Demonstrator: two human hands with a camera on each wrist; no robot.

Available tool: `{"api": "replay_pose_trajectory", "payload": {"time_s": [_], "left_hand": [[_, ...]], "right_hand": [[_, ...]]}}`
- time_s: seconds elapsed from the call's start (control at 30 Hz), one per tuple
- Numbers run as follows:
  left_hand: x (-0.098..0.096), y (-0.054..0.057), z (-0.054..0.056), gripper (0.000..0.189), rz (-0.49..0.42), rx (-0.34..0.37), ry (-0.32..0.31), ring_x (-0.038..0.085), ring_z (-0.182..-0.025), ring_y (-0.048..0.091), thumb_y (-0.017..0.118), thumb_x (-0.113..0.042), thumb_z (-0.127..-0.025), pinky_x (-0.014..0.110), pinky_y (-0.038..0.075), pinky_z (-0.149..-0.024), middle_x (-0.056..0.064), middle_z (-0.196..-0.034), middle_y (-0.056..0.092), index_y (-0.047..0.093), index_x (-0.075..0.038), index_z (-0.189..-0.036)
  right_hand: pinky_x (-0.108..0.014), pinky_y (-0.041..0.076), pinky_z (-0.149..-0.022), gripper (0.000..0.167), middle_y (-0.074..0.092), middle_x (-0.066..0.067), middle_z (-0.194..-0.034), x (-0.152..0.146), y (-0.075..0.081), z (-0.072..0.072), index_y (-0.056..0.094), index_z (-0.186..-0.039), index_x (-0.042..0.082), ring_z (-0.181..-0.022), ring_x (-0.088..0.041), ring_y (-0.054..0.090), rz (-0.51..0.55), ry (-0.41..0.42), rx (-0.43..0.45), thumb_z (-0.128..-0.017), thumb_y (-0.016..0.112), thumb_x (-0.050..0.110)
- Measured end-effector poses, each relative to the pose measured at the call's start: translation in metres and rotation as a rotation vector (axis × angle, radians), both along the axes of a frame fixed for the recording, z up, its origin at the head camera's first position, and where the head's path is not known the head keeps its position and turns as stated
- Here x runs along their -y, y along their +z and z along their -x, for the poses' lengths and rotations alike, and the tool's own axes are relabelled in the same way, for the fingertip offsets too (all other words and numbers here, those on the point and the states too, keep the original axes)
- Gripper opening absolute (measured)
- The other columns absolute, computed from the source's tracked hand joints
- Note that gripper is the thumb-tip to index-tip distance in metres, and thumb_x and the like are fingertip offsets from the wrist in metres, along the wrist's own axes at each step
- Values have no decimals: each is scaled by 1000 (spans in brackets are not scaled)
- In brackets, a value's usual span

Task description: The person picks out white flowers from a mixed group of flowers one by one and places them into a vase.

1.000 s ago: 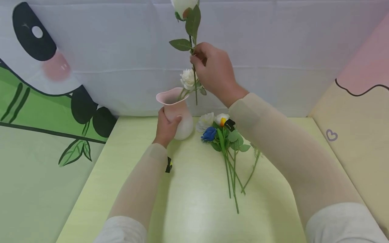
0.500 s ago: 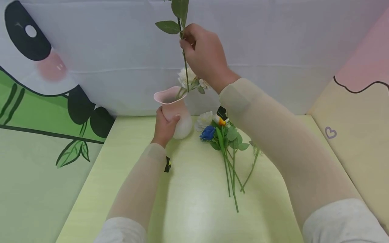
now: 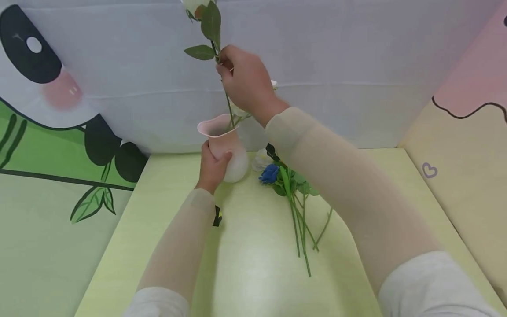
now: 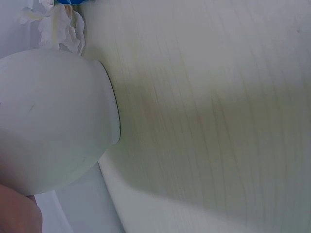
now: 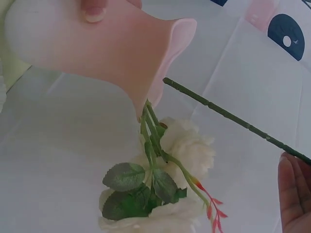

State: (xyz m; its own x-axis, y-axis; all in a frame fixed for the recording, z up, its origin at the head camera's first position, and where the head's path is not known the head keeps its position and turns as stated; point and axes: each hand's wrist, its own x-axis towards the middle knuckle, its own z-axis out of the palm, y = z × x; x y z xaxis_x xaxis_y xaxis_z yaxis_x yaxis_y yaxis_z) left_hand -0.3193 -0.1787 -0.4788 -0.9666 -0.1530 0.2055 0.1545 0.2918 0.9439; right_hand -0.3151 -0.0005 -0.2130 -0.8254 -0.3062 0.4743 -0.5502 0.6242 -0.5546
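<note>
Vase [image 3: 227,141]: is shading from pink above to white below. Held stem [image 5: 233,118]: is showing dark green. Vase flowers [image 5: 192,148]: are showing creamy white. Lying rose [image 3: 269,174]: is showing blue. Table [image 3: 255,268]: is bearing pale yellow with faint grain. Heart outline [image 3: 424,171]: is showing purple.

Held a vase [image 3: 237,165] in the left grip [image 3: 214,169], pink at the neck and fading to white over the rounded body, base down, wavy mouth just above that grip. Pinched a white rose [image 3: 211,24] by its thin stem in the right grip [image 3: 247,83]: bloom above, cropped by the head view, green leaves close by, bare stem slanting below to the vase's mouth, tip just beside the rim. Held cream-white flowers [image 5: 187,148] in that mouth too, leaning out beneath the right grip.
</note>
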Motion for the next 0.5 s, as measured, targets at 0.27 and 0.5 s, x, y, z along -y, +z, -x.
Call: {"api": "replay_pose_trajectory", "payload": {"time_s": [0.27,0.5], "left_hand": [[-2,0,-1,82,0,-6,1,31,-130,49,75,-25,-92,50,38,-112,15,-145,46,26,-9,-156],[-1,1,0,81,16,-7,8,31,-129,50,74,-25,-93,48,39,-112,16,-144,46,26,-8,-156]], "right_hand": [[-24,47,-85,24,71,5,-117,8,-13,1,64,-126,14,-99,-10,63,-58,-7,19,-108,54,26],[-27,48,-83,24,71,4,-116,11,-34,4,64,-125,14,-93,-11,62,-132,6,30,-109,52,26]]}}
